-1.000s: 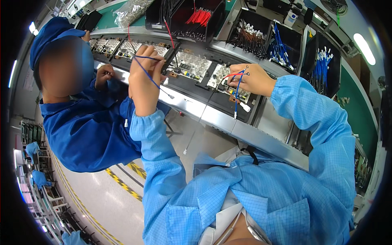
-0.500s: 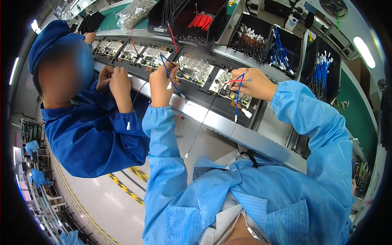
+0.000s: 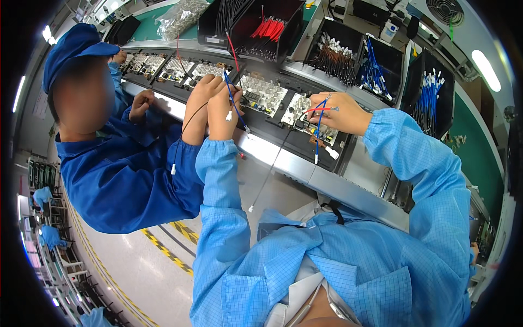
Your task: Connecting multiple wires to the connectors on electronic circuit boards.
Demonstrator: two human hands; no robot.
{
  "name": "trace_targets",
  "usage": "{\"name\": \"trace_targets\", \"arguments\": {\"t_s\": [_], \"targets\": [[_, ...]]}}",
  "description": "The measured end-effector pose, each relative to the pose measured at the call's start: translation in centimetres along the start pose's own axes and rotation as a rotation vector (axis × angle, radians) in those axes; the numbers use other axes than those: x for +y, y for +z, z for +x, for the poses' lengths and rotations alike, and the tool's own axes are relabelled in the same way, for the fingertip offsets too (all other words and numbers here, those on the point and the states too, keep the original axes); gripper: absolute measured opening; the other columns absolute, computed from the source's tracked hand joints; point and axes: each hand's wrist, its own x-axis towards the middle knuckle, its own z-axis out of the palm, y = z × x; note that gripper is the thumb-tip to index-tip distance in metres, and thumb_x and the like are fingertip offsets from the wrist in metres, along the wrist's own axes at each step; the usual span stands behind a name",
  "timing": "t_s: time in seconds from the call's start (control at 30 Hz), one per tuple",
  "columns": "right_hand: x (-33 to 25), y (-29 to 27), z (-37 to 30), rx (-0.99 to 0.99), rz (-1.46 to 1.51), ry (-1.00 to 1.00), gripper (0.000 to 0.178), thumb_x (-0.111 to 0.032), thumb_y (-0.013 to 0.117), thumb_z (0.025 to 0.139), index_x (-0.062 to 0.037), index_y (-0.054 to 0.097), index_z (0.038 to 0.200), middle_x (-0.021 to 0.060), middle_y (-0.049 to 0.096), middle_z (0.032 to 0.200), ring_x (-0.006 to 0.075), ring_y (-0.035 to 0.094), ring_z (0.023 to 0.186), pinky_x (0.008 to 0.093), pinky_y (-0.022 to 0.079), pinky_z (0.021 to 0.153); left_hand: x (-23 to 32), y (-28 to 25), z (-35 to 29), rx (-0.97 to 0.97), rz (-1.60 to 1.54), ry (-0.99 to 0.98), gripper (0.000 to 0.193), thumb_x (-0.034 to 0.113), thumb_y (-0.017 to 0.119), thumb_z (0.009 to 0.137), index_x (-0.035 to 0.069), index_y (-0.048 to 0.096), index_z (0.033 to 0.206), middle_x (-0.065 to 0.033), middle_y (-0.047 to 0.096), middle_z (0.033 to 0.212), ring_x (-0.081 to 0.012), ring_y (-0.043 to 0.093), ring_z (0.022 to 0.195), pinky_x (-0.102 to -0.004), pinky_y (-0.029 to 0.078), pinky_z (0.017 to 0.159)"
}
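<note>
"News of our left grip (image 3: 223, 113) first: together or apart?"

"Together, clamped on a blue lead (image 3: 229, 90) that rises past our knuckles and trails down toward the silver edge of the desk (image 3: 305, 170)."

"And our right grip (image 3: 343, 111)?"

"Closed too, on a red wire (image 3: 317, 109) and a blue wire (image 3: 317, 136) that cross each other there. It hides its own tips, so what they pinch we cannot tell."

"Where do we hold those?"

"Over one circuit board (image 3: 295, 108); the blue wire's white connector (image 3: 316, 159) hangs below. Our left grip is near the next board (image 3: 264, 94)."

"What do both boards sit in?"

"A black holder (image 3: 261, 122), behind the desk's edge."

"Who is close to us?"

"A co-worker (image 3: 125, 174) in dark blue, whose hand (image 3: 197, 106) is just beside our left grip, a black wire (image 3: 178, 141) hanging across it."

"Farther out?"

"Beyond the boards we see red wires (image 3: 268, 28), brown wires (image 3: 331, 57) and two blue bundles (image 3: 429, 98), all in black bins (image 3: 295, 28)."
</note>
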Motion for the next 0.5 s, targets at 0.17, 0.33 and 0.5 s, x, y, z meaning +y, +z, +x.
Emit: {"name": "trace_targets", "arguments": {"t_s": [0.17, 0.33, 0.5], "targets": [[0.0, 0.1, -0.1, -0.016, 0.006, 0.026, 0.014, -0.019, 0.068, 0.079, -0.0081, 0.063, 0.086, 0.0044, 0.057, 0.082, 0.0271, 0.059, 0.079, 0.0377, 0.048, 0.067, -0.7, 0.2, 0.0, -0.015, 0.053, 0.016, 0.006, 0.004, 0.061, 0.087, -0.002, 0.060, 0.086, -0.0139, 0.059, 0.063, -0.0212, 0.059, 0.046, -0.0310, 0.044, 0.041], [-0.7, -0.4, 0.2, -0.042, 0.031, 0.049, 0.013, -0.020, 0.068, 0.080, -0.0088, 0.064, 0.085, 0.0046, 0.058, 0.082, 0.0270, 0.059, 0.079, 0.0380, 0.047, 0.067, -3.1, 0.1, 0.7, 0.042, 0.171, 0.216, 0.010, 0.007, 0.065, 0.084, -0.001, 0.061, 0.085, -0.0171, 0.061, 0.070, -0.0284, 0.062, 0.054, -0.0340, 0.047, 0.046], [-0.6, 0.0, -0.2, -0.001, 0.036, 0.061, 0.013, -0.021, 0.069, 0.079, -0.0091, 0.064, 0.083, 0.0043, 0.058, 0.080, 0.0259, 0.060, 0.078, 0.0368, 0.048, 0.067, -1.0, 0.8, 0.5, -0.052, 0.142, 0.041, 0.011, 0.008, 0.068, 0.081, -0.001, 0.061, 0.081, -0.0174, 0.062, 0.073, -0.0303, 0.064, 0.060, -0.0366, 0.049, 0.051]]}}
